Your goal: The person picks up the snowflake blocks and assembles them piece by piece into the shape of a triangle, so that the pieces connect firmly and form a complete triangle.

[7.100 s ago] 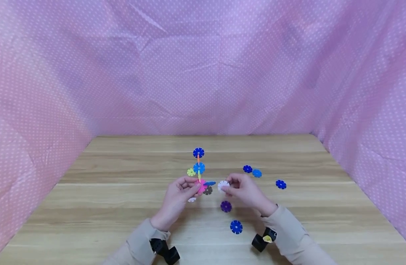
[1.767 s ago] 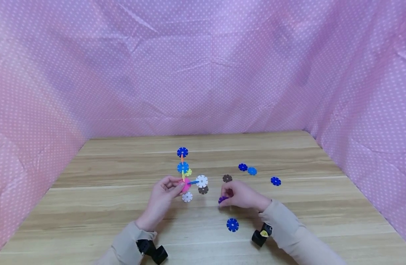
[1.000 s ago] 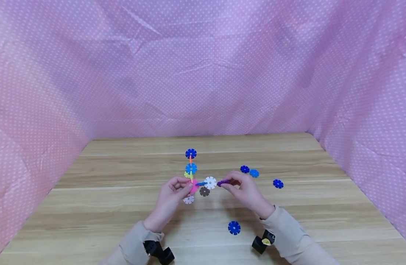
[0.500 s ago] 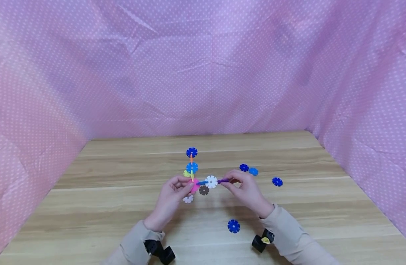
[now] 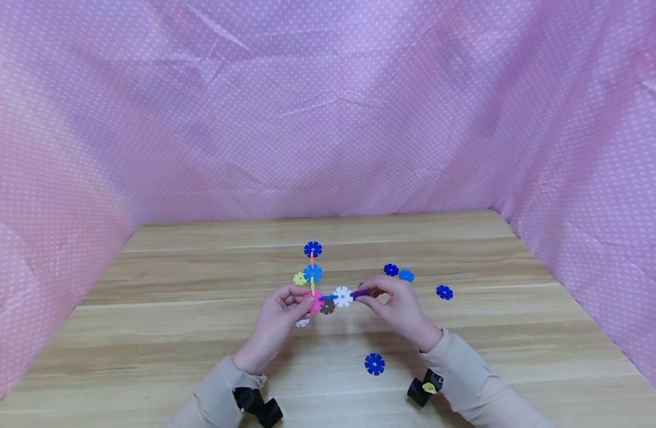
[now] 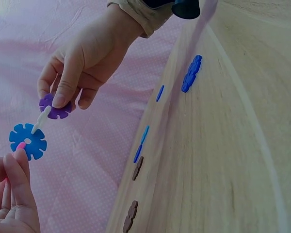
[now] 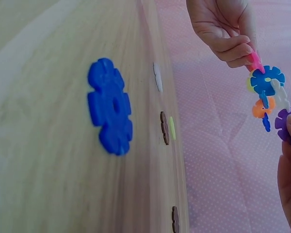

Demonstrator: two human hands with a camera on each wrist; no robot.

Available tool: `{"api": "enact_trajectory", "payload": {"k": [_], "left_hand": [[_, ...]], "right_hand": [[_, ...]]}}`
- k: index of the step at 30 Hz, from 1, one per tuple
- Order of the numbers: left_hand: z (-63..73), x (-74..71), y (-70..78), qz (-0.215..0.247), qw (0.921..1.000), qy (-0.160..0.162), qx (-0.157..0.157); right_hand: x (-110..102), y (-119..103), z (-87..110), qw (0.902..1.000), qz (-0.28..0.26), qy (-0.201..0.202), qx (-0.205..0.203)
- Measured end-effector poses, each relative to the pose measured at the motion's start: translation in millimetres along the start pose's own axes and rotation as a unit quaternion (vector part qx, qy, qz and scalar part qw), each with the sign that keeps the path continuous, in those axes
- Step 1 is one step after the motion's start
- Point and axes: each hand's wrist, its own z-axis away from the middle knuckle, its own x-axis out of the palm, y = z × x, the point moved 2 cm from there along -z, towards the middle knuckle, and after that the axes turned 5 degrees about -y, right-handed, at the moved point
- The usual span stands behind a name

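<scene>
The left hand point(image 5: 276, 313) pinches the pink notched disc point(image 5: 317, 301) of an interlocked chain point(image 5: 313, 273) above the worktop point(image 5: 188, 273); the right hand point(image 5: 399, 305) pinches the purple disc point(image 5: 360, 293), which touches the chain's white disc point(image 5: 342, 296). A dark-blue disc point(image 5: 374, 364) lies loose in the foreground.

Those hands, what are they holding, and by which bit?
In the head view, the left hand pinches the pink disc by its left side; the right hand, the purple disc by its right side.
</scene>
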Motion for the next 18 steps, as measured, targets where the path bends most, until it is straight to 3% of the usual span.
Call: {"api": "enact_trajectory", "payload": {"k": [4, 12, 18], "left_hand": [[-0.6, 0.2, 0.2, -0.007, 1.0000, 0.001, -0.004], [-2.3, 2.5, 0.8, 0.007, 0.9997, -0.015, -0.017], [-4.4, 5.4, -2.0, 0.022, 0.9994, -0.013, -0.023]], "right_hand": [[-0.5, 0.4, 0.0, 0.9998, 0.006, 0.005, -0.017], [-3.3, 0.8, 1.6, 0.9947, 0.007, 0.029, -0.098], [-4.3, 2.8, 1.4, 0.9926, 0.002, 0.054, -0.109]]}}
